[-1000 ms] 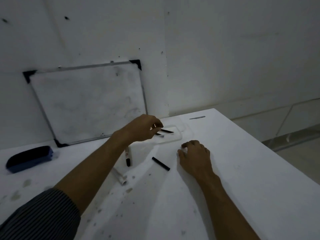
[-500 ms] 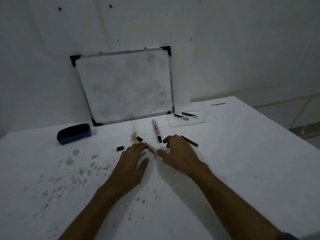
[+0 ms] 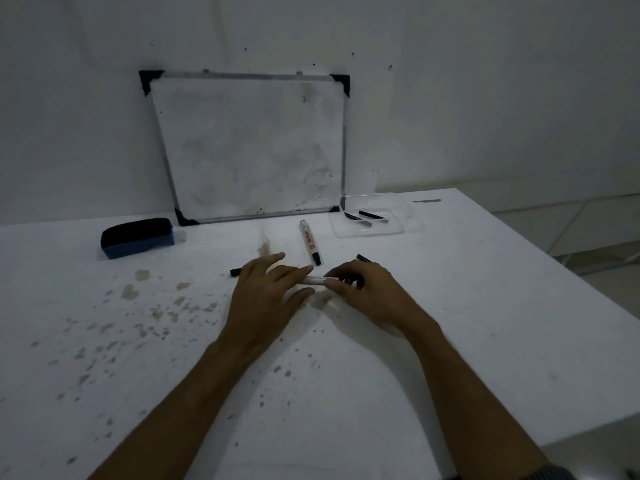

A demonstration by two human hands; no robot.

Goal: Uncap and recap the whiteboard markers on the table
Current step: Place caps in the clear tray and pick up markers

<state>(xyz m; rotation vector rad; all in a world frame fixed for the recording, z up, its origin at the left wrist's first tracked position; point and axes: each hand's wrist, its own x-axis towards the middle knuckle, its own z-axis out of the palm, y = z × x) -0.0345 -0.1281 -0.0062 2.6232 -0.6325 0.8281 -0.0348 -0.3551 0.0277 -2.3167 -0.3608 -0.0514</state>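
Note:
A white whiteboard marker (image 3: 317,280) lies level between my two hands just above the table. My left hand (image 3: 266,292) holds its left part, with the fingers spread over it. My right hand (image 3: 367,289) pinches its right end. A second white marker with red print and a black cap (image 3: 310,241) lies on the table just beyond them. A small black cap (image 3: 235,271) sits left of my left hand. A black marker (image 3: 363,258) peeks out behind my right hand.
A small whiteboard (image 3: 252,147) leans on the wall at the back. A blue eraser (image 3: 136,237) lies at the left. A clear tray (image 3: 372,223) holds black pen-like pieces at the back right. The white table (image 3: 485,306) is stained and ends at the right.
My hands have closed on the white marker and raised it between them. A second ago my left hand was reaching at the clear tray. The camera view has shifted.

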